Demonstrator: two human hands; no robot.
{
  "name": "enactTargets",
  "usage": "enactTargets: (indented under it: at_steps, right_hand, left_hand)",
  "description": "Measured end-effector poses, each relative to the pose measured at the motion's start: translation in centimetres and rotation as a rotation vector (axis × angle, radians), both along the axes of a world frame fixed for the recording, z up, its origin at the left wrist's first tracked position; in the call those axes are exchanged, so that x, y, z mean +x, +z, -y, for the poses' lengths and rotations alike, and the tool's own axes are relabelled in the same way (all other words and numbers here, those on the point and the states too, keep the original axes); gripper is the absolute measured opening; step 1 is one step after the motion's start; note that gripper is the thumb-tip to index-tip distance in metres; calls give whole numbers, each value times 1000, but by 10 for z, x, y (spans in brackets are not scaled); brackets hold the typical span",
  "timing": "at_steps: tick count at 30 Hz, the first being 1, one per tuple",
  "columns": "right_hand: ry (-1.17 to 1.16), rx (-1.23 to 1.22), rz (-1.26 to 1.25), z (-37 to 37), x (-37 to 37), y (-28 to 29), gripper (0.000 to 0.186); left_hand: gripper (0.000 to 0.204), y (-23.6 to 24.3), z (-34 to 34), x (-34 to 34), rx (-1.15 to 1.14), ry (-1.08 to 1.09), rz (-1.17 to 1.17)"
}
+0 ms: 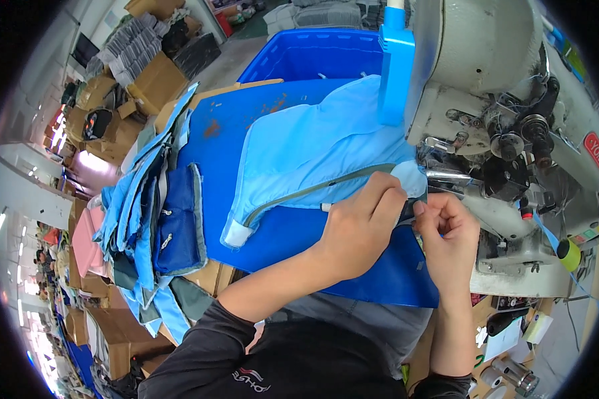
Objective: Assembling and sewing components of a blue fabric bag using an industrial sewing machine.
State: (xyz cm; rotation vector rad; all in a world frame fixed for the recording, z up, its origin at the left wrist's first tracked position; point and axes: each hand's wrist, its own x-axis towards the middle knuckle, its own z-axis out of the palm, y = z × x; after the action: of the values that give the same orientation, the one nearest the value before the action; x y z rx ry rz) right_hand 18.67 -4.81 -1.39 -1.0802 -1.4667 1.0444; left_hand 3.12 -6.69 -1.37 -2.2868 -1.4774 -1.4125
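Observation:
A light blue fabric piece (313,139) with a dark strip and a white patch at one end lies on the blue board (219,126) beside the sewing machine (486,106). My left hand (366,226) is closed on the right part of this piece, just below a rounded pale blue flap (409,176). My right hand (446,246) pinches dark material at the piece's right end, close to the needle area, with fingers curled; the exact edge it holds is partly hidden.
A stack of blue and grey pieces with a zippered pouch (176,219) sits left of the board, beside pink material (86,239). A blue bin (313,50) stands behind. Cartons (153,86) fill the far left. A green-yellow cone (569,256) hangs at the machine's right.

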Motion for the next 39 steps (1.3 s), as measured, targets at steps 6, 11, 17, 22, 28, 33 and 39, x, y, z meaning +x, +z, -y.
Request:
enactTargets:
  at_steps: [6,11,17,22,28,33,39]
  right_hand:
    - [35,-69,5,1,3,3,7]
    - [73,-142,-121,3,1,2,6]
    - [90,-165,-77,3,4,7,7]
    - [111,-278,-81,6,5,23,14]
    - [156,-279,-81,-2,12,19,19]
    - [138,-249,-37,-1,11,19,21]
    - [101,-271,-27,-2,9,35,25]
  left_hand:
    - [33,-16,-15,-13,248,-53,-105]
    - [32,-19,-20,-15,413,-105,-232]
    - [29,-21,-19,-7,358,-118,-118]
    - [35,-8,-9,-9,220,-188,-240]
    - [38,-12,-11,-13,217,-229,-258]
    - [37,-11,-11,-15,230,-217,-273]
    - [36,-14,-12,-14,267,-213,-291]
